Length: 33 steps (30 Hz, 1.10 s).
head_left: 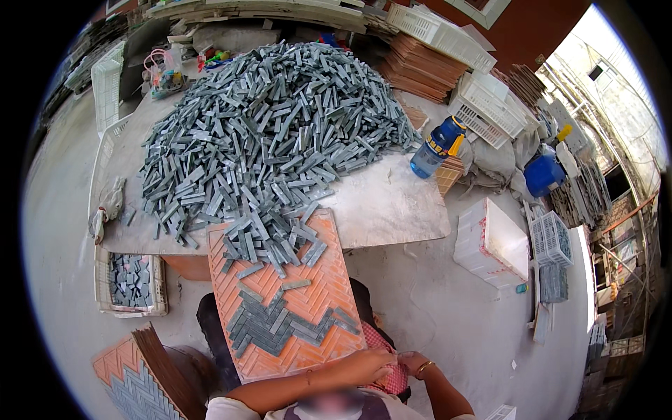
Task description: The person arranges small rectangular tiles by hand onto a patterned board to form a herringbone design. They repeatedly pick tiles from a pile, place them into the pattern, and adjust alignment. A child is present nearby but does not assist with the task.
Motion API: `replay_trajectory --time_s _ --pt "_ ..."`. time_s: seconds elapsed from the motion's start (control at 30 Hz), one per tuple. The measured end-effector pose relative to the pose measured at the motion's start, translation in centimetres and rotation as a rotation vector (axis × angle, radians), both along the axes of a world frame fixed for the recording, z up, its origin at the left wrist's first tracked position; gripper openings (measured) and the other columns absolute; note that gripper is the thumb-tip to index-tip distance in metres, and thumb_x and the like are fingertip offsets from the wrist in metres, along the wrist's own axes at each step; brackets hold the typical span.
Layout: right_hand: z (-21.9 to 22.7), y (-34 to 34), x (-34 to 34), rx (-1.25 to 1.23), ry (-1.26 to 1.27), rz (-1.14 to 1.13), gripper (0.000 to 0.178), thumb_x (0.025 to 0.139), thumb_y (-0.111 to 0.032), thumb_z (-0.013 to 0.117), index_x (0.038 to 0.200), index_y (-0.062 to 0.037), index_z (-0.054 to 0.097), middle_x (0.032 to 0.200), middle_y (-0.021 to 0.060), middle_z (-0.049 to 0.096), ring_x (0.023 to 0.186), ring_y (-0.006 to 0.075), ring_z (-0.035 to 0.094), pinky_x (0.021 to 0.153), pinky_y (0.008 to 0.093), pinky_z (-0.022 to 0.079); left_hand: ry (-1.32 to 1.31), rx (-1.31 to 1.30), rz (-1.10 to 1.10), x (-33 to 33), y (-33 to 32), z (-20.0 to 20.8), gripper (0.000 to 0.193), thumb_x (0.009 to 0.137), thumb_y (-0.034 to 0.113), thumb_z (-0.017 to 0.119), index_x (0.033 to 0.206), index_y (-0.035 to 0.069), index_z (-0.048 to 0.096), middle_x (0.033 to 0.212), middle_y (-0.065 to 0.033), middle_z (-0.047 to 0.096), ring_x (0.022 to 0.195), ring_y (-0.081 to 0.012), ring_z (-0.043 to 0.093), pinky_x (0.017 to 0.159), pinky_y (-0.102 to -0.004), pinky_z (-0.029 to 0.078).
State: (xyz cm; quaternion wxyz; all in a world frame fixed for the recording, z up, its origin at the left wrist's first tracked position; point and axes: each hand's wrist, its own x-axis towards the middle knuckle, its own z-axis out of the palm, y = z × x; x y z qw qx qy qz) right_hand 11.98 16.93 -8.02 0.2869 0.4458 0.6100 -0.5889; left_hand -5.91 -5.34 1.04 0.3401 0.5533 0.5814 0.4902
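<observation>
My left hand (372, 362) reaches across the near edge of an orange herringbone-grooved tray (308, 357), its fingers curled. Close by on the right, my right hand (413, 362) is also curled, with a bracelet at the wrist. Both are beside a red checked cloth (378, 339) over my lap; what their fingers hold, if anything, is hidden. Grey stone strips (280, 325) fill a zigzag band of the tray's grooves. Loose strips (266, 238) lie across its far end, spilling from a big pile (273, 126) on the table. One strip (296, 284) lies alone above the band.
The tray's far end rests on the table (392, 210). A blue bottle (437, 147) stands at its right. A crate of stone pieces (131, 283) sits on the floor at left, above tilted trays (140, 378). A white box (490, 245) stands at right; orange trays (420, 70) are stacked behind.
</observation>
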Motion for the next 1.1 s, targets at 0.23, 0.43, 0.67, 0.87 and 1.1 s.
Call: replay_trajectory --time_s 0.23,0.43,0.67,0.87,1.1 --pt "8.7 -0.1 -18.1 0.797 0.708 0.535 0.017 0.077 -0.017 0.070 0.085 -0.0032 0.065 0.084 0.0090 0.065 0.071 0.0232 0.063 0.064 0.0318 0.050 -0.244 -0.107 0.727 -1.2 -13.3 2.3 0.018 0.085 0.012 0.059 0.098 0.000 0.064 0.094 -0.0127 0.066 0.082 -0.0254 0.064 0.071 -0.0315 0.050" --pt "9.5 -10.0 -28.8 0.675 1.386 0.916 0.020 0.075 -0.012 0.071 0.093 -0.0044 0.065 0.091 0.0097 0.064 0.080 0.0265 0.063 0.069 0.0324 0.051 -0.346 -0.096 1.250 1.6 -18.2 1.1 0.012 0.084 0.006 0.057 0.084 -0.002 0.065 0.077 -0.0104 0.066 0.071 -0.0180 0.064 0.065 -0.0274 0.049" --pt "7.2 -11.7 -29.3 0.683 1.339 1.014 0.030 0.073 -0.013 0.070 0.101 -0.0061 0.063 0.100 0.0088 0.062 0.086 0.0273 0.061 0.072 0.0343 0.051 -0.162 -0.083 1.294 0.7 -17.4 1.5 0.016 0.088 0.010 0.056 0.082 -0.002 0.064 0.076 -0.0076 0.065 0.066 -0.0122 0.059 0.060 -0.0242 0.047" --pt "7.6 -7.9 -32.2 0.957 1.436 0.870 0.031 0.074 -0.010 0.068 0.104 -0.0064 0.061 0.103 0.0106 0.060 0.088 0.0298 0.060 0.075 0.0369 0.051 -0.038 -0.076 1.232 -0.7 -15.6 2.7 0.005 0.081 -0.001 0.059 0.081 -0.002 0.065 0.076 -0.0107 0.066 0.065 -0.0194 0.062 0.060 -0.0271 0.048" --pt "8.7 -7.0 -34.0 0.851 1.184 1.042 0.022 0.072 -0.010 0.069 0.090 -0.0087 0.057 0.091 0.0088 0.051 0.086 0.0296 0.057 0.070 0.0392 0.048 0.019 -0.118 1.258 -0.3 -15.8 2.2 0.007 0.082 0.003 0.059 0.081 -0.002 0.063 0.075 -0.0102 0.065 0.065 -0.0187 0.062 0.060 -0.0273 0.048"
